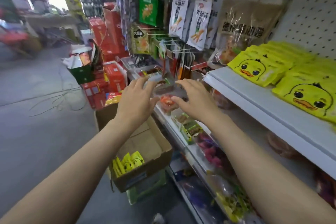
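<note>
1. The clear packet (166,88), with dark reddish-brown food inside, sits near the middle of the view. It is held in the air above the lower shelf (172,131) and just in front of the hanging snack bags.
2. The left hand (136,97) is at the packet's 9 o'clock. Its fingers (146,82) lie half curled over the top edge with the thumb beneath, pinching that end. Motion blur softens the contact.
3. The right hand (193,99) is at 3 o'clock and grips the other end the same way, fingers above and thumb below.
4. At 12 o'clock, white and green snack bags (179,11) hang from hooks, with a brown bag (243,24) beside them.
5. At 3 o'clock a white upper shelf (245,94) carries stacks of yellow duck packets (254,69) and is backed by pegboard (312,14).
6. At 6 o'clock an open cardboard box (151,143) holds a few yellow packets (127,163). The lower shelf beside it holds mixed snack packs.
7. At 10 o'clock red cartons (112,33) are piled up.
8. At 8 o'clock is the grey concrete floor (36,133), with thin cables (58,100) trailing over it. The far end of the shop is blurred.
</note>
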A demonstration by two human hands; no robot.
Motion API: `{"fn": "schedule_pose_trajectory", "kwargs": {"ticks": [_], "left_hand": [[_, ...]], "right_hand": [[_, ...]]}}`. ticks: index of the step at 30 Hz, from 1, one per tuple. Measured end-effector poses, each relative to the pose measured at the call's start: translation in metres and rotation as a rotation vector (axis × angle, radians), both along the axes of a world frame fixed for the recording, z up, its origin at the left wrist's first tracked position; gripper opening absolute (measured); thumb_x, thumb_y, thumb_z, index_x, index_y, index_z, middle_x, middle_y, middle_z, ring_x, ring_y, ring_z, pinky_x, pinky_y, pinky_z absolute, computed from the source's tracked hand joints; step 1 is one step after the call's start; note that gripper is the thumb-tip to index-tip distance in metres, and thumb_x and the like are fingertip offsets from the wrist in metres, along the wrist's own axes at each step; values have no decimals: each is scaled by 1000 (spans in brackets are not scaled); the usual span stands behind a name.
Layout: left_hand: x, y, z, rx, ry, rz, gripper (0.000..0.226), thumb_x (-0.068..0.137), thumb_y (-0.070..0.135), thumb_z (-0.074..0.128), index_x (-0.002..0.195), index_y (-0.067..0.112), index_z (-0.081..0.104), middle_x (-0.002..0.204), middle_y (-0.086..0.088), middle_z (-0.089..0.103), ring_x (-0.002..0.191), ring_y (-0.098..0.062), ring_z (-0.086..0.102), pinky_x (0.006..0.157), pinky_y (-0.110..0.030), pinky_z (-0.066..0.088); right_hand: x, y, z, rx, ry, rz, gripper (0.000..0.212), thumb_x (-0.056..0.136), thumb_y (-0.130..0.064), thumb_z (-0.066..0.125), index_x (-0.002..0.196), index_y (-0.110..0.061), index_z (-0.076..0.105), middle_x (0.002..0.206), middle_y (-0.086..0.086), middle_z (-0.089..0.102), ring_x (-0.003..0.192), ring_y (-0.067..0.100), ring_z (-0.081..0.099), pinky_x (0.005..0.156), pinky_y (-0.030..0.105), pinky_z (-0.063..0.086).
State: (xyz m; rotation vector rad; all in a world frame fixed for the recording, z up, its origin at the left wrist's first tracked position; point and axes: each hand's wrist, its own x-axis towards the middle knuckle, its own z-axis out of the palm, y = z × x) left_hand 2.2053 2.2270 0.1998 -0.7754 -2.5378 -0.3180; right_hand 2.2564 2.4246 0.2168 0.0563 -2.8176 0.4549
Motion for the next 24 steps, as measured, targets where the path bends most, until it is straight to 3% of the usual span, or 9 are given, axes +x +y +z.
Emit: {"fn": "schedule_pose_trajectory", "kwargs": {"ticks": [9,14,17,21,24], "left_hand": [[-136,-21,-87,-93,-240,50,38,86,37,55,117,15,58,120,-11,56,104,-37,53,79,-47,49],[-183,-33,-172,-136,-491,62,47,87,42,61,128,21,53,132,-10,51,120,-34,48,94,-46,47],[-204,-41,-229,-191,-687,49,47,88,43,60,129,22,52,131,-9,51,120,-34,47,95,-47,46],[-224,-61,-308,-302,-941,5,49,87,44,63,129,22,51,128,-10,52,120,-35,48,96,-48,45],[-232,-74,-358,-370,-1138,-42,53,85,42,66,132,23,50,131,-10,51,122,-35,47,100,-45,42]], "right_hand": [[-160,-20,-79,-19,-279,58,58,94,-47,56,144,-21,42,149,2,42,136,25,35,111,37,30],[-205,-31,-163,-126,-516,54,56,94,-42,59,142,-17,43,144,8,45,135,29,36,107,35,32],[-218,-41,-217,-181,-686,23,58,95,-40,59,144,-15,42,145,11,43,136,30,36,105,34,32],[-224,-57,-296,-190,-889,-56,58,92,-48,59,139,-16,47,138,13,51,131,33,43,103,44,42],[-222,-70,-351,-243,-1066,-102,60,94,-45,59,142,-12,45,141,15,51,131,33,45,105,38,41]]}}
